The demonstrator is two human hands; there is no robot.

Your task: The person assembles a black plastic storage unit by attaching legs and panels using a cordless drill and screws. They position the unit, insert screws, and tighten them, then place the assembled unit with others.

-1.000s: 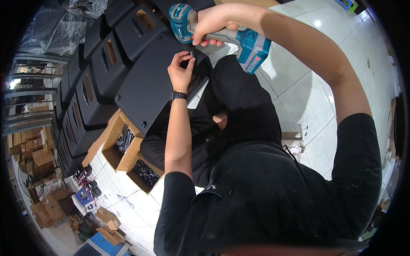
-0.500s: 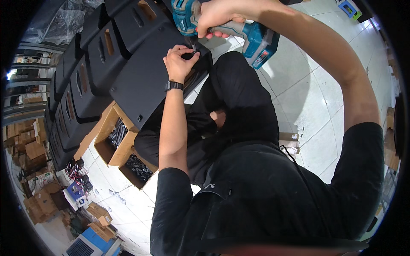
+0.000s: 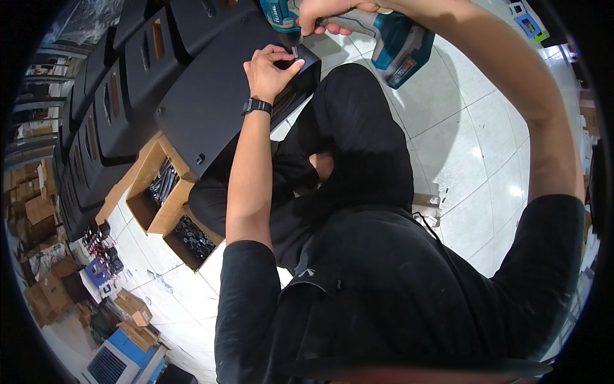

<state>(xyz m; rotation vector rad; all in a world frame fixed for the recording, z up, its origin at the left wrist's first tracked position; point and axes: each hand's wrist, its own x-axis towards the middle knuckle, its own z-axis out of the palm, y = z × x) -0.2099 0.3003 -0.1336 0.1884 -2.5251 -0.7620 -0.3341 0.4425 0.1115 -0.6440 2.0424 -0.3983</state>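
Note:
In my right hand (image 3: 327, 15) is a teal and black cordless drill (image 3: 404, 52), its handle gripped and its nose tilted down. The metal bit (image 3: 295, 51) points at the edge of a black moulded panel (image 3: 208, 96). Close around the bit's tip, the thumb and forefinger of my left hand (image 3: 270, 72) are pinched together. Whatever small piece lies between them is too small to make out. A dark watch sits on the left wrist. A small black fitting (image 3: 200, 159) shows near the panel's lower corner.
Left of my legs stand an open cardboard box (image 3: 152, 221) of black parts and another box (image 3: 208, 261) of small dark hardware. More black panels (image 3: 105, 137) are stacked at the far left. Cartons (image 3: 51, 291) and a blue-white unit (image 3: 121, 358) lie lower left on the tiled floor.
The view has shifted slightly, so the panel and boxes sit further left and higher. The drill's battery end has swung a little to the right. Both hands keep their grips.

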